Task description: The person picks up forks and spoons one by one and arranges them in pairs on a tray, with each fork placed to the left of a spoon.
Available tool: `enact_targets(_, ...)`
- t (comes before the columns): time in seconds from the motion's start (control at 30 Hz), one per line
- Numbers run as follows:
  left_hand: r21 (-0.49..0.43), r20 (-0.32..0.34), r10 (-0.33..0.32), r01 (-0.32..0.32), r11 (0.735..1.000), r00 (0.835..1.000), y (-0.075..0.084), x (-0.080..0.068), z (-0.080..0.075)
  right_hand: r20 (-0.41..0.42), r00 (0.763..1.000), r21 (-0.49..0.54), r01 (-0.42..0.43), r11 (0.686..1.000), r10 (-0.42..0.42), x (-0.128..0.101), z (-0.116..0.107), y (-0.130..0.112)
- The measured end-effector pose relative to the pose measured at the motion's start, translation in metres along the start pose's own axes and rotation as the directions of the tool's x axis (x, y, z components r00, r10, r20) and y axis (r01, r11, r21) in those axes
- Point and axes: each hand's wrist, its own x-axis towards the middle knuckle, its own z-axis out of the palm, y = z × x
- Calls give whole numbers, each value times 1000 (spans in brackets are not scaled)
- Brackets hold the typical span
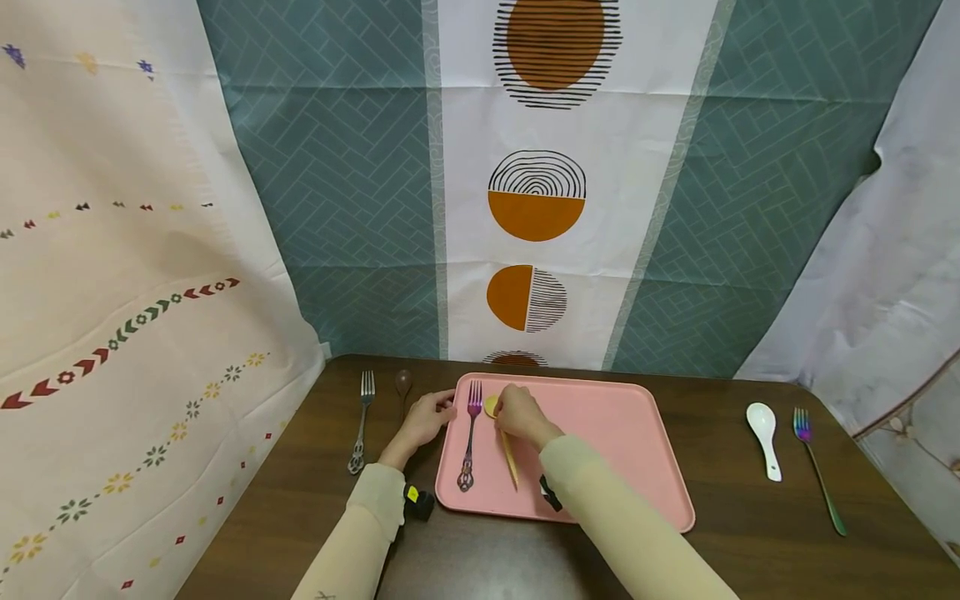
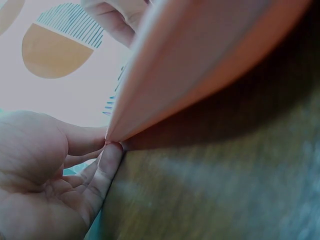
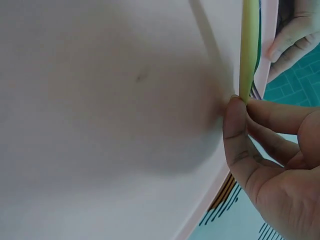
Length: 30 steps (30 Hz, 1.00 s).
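Dark wooden tabletop (image 1: 750,533): left hand (image 1: 423,421) steadies the pink tray (image 1: 615,433) corner with relaxed fingers, right hand (image 1: 521,417) pinches the yellow spoon (image 1: 508,450), probably laying it down; releasing comes next.

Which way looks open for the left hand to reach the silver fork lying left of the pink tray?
Probably yes, sideways: the left hand rests at the pink tray edge, and only a dark spoon and bare table lie between it and the silver fork.
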Motion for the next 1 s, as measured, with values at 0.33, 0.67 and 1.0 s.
enact_targets(0.33,-6,-5,13,-13,1000,1000,-1,0,-1,-36,993,139,-111,984,117,0,9,-8)
enact_targets(0.67,-2,-7,23,-23,1000,1000,0,-1,0,-75,981,146,-169,975,181,2,15,-11)
enact_targets(1.0,-4,-8,22,-22,1000,1000,0,-1,0,-74,978,143,-185,972,197,-1,16,-14)
